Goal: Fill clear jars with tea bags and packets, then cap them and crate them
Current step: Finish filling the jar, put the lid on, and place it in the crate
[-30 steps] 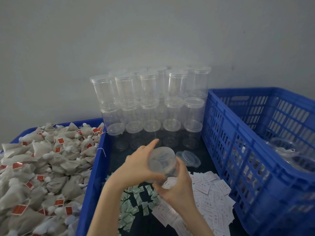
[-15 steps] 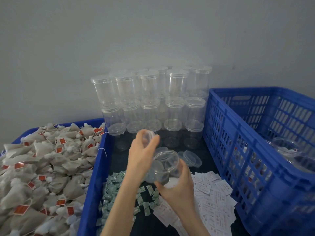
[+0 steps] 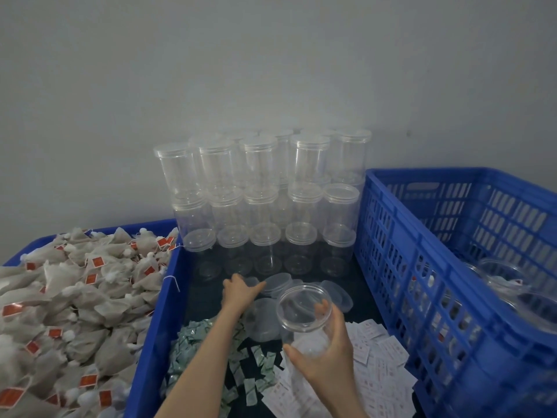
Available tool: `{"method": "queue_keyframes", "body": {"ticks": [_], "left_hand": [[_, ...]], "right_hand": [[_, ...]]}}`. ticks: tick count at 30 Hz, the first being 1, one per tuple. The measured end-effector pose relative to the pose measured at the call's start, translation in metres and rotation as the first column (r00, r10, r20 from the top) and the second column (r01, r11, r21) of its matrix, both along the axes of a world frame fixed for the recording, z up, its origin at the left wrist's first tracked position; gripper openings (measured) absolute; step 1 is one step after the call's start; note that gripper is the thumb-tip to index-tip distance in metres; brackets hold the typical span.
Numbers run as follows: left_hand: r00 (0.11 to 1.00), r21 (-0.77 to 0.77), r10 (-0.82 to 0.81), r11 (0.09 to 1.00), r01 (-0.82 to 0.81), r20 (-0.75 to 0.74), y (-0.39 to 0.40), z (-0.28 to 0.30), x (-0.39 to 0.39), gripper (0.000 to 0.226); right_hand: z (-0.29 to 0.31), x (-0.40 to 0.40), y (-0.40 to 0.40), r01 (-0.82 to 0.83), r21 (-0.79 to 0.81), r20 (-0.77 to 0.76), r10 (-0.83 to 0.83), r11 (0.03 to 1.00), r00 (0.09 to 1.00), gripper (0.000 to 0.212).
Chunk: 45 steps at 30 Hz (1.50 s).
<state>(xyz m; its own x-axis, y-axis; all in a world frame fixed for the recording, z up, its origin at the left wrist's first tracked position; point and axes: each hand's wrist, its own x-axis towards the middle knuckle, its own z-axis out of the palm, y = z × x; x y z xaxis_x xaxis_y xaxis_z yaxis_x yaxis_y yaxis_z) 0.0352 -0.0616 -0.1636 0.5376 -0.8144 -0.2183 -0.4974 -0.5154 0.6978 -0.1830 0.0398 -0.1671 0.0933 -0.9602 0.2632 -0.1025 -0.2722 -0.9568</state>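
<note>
My right hand (image 3: 327, 359) grips an open clear jar (image 3: 303, 309) from below, its mouth tilted toward me and nothing plainly inside. My left hand (image 3: 238, 292) reaches forward and low over the dark tray floor, with a clear lid (image 3: 251, 281) between its fingers and thumb. Loose lids (image 3: 278, 283) lie just beyond and beside that hand. Tea bags (image 3: 75, 297) with red tags fill the blue bin on the left. Green packets (image 3: 205, 342) lie under my left forearm, and white packets (image 3: 379, 360) lie to the right of the jar.
Capped empty jars (image 3: 310, 164) are stacked three high against the grey wall. A tall blue crate (image 3: 401, 267) stands on the right and holds filled jars (image 3: 512, 294). The left bin's blue wall (image 3: 156, 321) borders the tray.
My left hand took the lid off the jar, then carried it forward and down to the loose lids. My right hand tipped the open jar's mouth up toward me.
</note>
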Motion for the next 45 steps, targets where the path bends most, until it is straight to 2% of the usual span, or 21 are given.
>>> {"method": "queue_keyframes", "body": {"ticks": [3,7,9,11,14,19,25,28,30,33,35,37,39,45], "left_hand": [[0.996,0.076,-0.086,0.994,0.084,0.022,-0.008,-0.011,0.002,0.089],[0.992,0.065,-0.124,0.990,0.123,0.005,-0.010,-0.011,0.006,0.067],[0.987,0.086,-0.159,0.984,0.157,0.019,-0.006,-0.004,0.011,0.066],[0.967,0.139,-0.245,0.962,0.234,0.072,-0.003,0.005,0.016,0.072],[0.941,0.187,-0.317,0.938,0.293,0.118,0.006,0.027,0.024,0.061],[0.919,0.145,-0.353,0.933,0.330,0.178,0.029,0.077,0.041,0.047],[0.870,0.074,-0.241,0.970,0.232,0.431,0.073,0.125,0.078,0.040],[0.849,0.078,-0.135,0.991,0.110,0.511,0.097,0.127,0.104,0.028],[0.798,0.142,-0.084,0.990,-0.002,0.597,0.115,0.121,0.118,0.016],[0.766,0.362,-0.199,0.931,-0.047,0.612,0.140,0.110,0.132,0.011],[0.788,0.546,-0.357,0.837,0.032,0.501,0.154,0.103,0.137,0.028],[0.798,0.657,-0.439,0.751,0.073,0.413,0.167,0.095,0.136,0.038],[0.776,0.693,-0.471,0.718,0.062,0.419,0.175,0.085,0.133,0.039],[0.680,0.576,-0.425,0.817,0.004,0.598,0.184,0.063,0.126,0.029]], "right_hand": [[0.002,0.003,-0.001,-0.029,-0.009,0.019,0.029,1.000,0.999,0.095],[0.003,0.010,-0.004,-0.085,0.022,0.009,0.084,0.996,0.996,0.099],[0.006,0.016,-0.005,-0.099,0.030,-0.016,0.100,0.995,0.995,0.105],[0.011,0.024,-0.006,-0.110,0.018,-0.027,0.110,0.994,0.994,0.104],[0.019,0.036,-0.007,-0.132,0.008,-0.001,0.132,0.991,0.991,0.092],[0.032,0.056,-0.003,-0.199,0.022,0.033,0.198,0.980,0.980,0.095],[0.047,0.081,0.014,-0.324,0.048,0.034,0.323,0.945,0.946,0.087],[0.049,0.089,0.022,-0.377,0.047,0.050,0.374,0.925,0.926,0.086],[0.052,0.095,0.030,-0.398,0.048,0.047,0.396,0.916,0.917,0.089],[0.051,0.103,0.040,-0.429,0.049,0.039,0.428,0.902,0.903,0.091],[0.050,0.108,0.046,-0.453,0.050,0.032,0.452,0.890,0.892,0.089],[0.047,0.112,0.050,-0.470,0.055,0.034,0.469,0.881,0.882,0.091],[0.045,0.116,0.053,-0.483,0.056,0.030,0.482,0.874,0.876,0.091],[0.036,0.121,0.061,-0.505,0.069,0.011,0.505,0.860,0.863,0.093]]}}
